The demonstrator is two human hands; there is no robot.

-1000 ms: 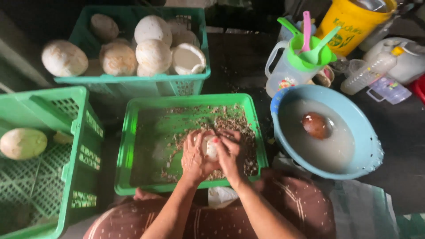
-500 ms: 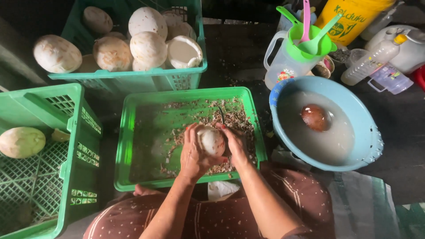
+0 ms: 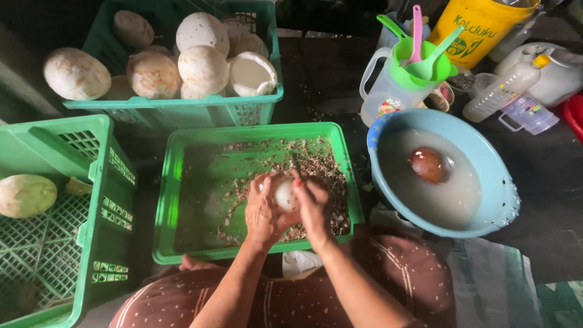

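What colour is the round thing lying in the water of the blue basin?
Brown: the round thing in the blue basin, seen in the head view.

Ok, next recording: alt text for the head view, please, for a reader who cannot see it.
Both hands, left hand and right hand, hold a pale peeled coconut over a green tray strewn with brown shavings. A green crate of more peeled coconuts sits behind, and a blue basin of cloudy water stands at the right.
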